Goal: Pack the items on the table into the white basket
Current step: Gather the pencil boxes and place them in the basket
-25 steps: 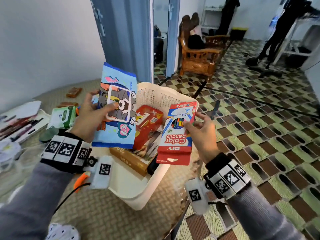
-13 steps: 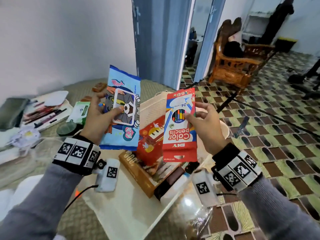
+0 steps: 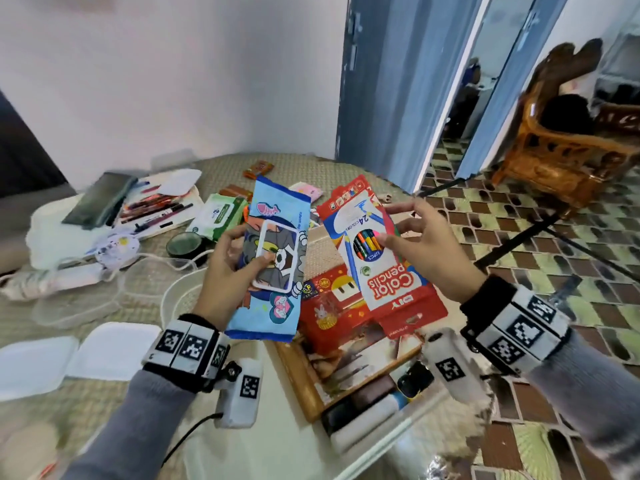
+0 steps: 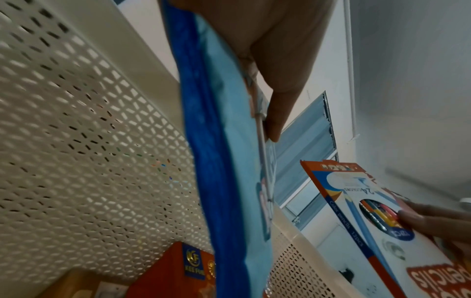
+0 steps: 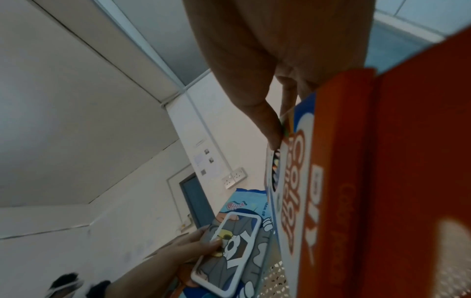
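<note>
Hands are both full above the white basket (image 3: 277, 441), each holding one flat pack upright over the goods already inside. Her left hand (image 3: 227, 271) grips a blue pack of wipes (image 3: 273, 306), thumb pressed on its white lid flap, fingers curled behind. Her right hand (image 3: 420, 247) pinches a red box of colour pencils (image 3: 388, 265) near its little window, thumb in front and fingers spread behind; from the wrist view the grip looks light, just thumb and fingertips. The two packs hang side by side, close but apart.

Below them the basket holds a red carton (image 3: 329, 313), a brown box (image 3: 332, 368) and some dark things at the near end that I cannot name. On the table (image 3: 114, 403) to the left lie a green wipes pack (image 3: 221, 214), a roll of tape (image 3: 183, 244), a tray of pens (image 3: 156, 209) and white lids (image 3: 69, 355), so packing looks to be somewhere in the middle.

I judge this the placing step for both packs. Next, each wants lowering and laying flat, or sliding on edge along the perforated wall (image 4: 89, 141), where a gap seems open. Letting go from this height could tip the pencil box onto the rim.
</note>
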Demonstrator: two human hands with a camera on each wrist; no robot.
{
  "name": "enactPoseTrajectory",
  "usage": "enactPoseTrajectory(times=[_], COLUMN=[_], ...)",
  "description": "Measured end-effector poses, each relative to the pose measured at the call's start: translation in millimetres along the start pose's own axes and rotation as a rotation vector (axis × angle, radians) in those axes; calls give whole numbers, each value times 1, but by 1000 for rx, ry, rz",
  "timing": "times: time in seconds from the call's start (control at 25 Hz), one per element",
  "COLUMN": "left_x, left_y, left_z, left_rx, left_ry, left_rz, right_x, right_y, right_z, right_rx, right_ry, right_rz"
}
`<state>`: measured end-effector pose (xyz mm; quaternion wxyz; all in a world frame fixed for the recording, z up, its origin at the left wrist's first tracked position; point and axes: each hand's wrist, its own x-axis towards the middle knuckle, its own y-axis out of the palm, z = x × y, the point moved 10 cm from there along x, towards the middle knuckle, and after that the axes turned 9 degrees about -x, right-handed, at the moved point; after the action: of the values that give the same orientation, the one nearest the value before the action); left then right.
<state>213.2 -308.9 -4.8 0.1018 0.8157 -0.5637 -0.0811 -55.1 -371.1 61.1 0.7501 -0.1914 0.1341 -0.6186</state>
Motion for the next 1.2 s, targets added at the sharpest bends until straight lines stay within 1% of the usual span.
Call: enactPoseTrajectory(times=[0.12,0.24,0.36,0.44,0.56,0.64,0.8,0.88,1.0,1.04,1.12,1.2], left_x=[-12,-27,-33,-36,-44,-50,-55,-54,-52,-52,-53,-54], left_y=[-1,0,-3,-4,1,2,2,1,0,1,5,6], left_z=[-5,-4,8,12,16,22,30,33,36,37,34,33], left_rx=[34,128,219,318,415,475,516,521,538,543,558,544], left_ry=[39,92,100,114,134,134,121,116,103,100,111,110], left_rz=[-55,-108,-144,-148,-167,-173,-186,-196,-196,-193,-183,-186], right_x=[21,32,39,38,22,6,-18,-26,-30,-32,-34,-38], right_y=[13,31,56,76,108,125,147,152,155,157,158,156], right_z=[5,1,-21,-37,-64,-83,-118,-128,-133,-135,-139,-136], right_rx=[-82,-190,-289,-366,-519,-569,-667,-711,-726,-783,-995,-1217], right_ry=[-135,-281,-372,-437,-556,-588,-591,-592,-603,-634,-736,-895], right_rz=[141,314,493,624,855,992,1169,1214,1193,1180,1130,1023])
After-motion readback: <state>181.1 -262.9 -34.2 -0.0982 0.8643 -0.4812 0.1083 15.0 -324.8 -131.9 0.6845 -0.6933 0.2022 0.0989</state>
